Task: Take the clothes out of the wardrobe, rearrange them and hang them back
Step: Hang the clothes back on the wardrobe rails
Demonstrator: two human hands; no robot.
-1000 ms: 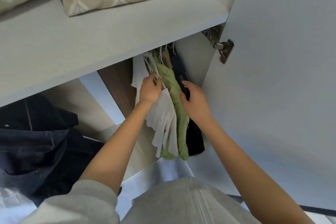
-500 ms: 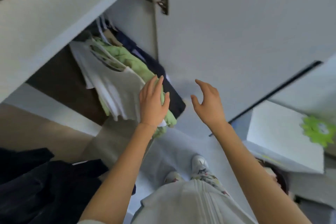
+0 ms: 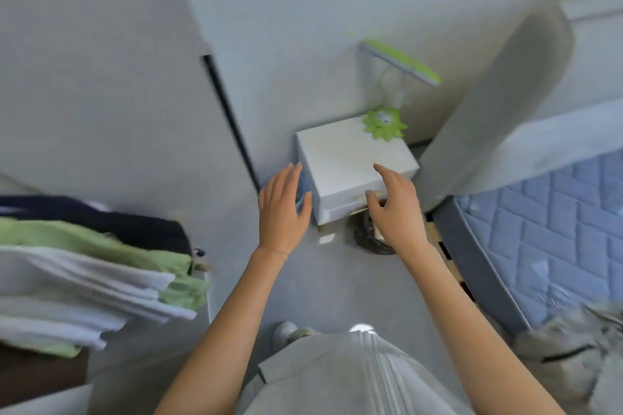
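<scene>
Hanging clothes fill the left edge of the head view: a white garment (image 3: 77,283), a green one (image 3: 84,239) and a dark navy one (image 3: 111,219) side by side in the wardrobe. The white wardrobe door (image 3: 101,77) stands open above them. My left hand (image 3: 283,209) is held out in the air to the right of the clothes, fingers straight, holding nothing. My right hand (image 3: 394,202) hovers beside it with loosely spread fingers, also empty. Neither hand touches the clothes.
A white bedside cabinet (image 3: 350,158) with a green lamp (image 3: 384,125) stands ahead against the wall. A bed with a blue quilted mattress (image 3: 546,229) lies to the right, grey fabric (image 3: 580,347) at its near corner. A dark object (image 3: 364,236) sits on the floor.
Both hands have left the hanging clothes and come away empty. My view has swung right, from the wardrobe interior toward the bedside cabinet and the bed.
</scene>
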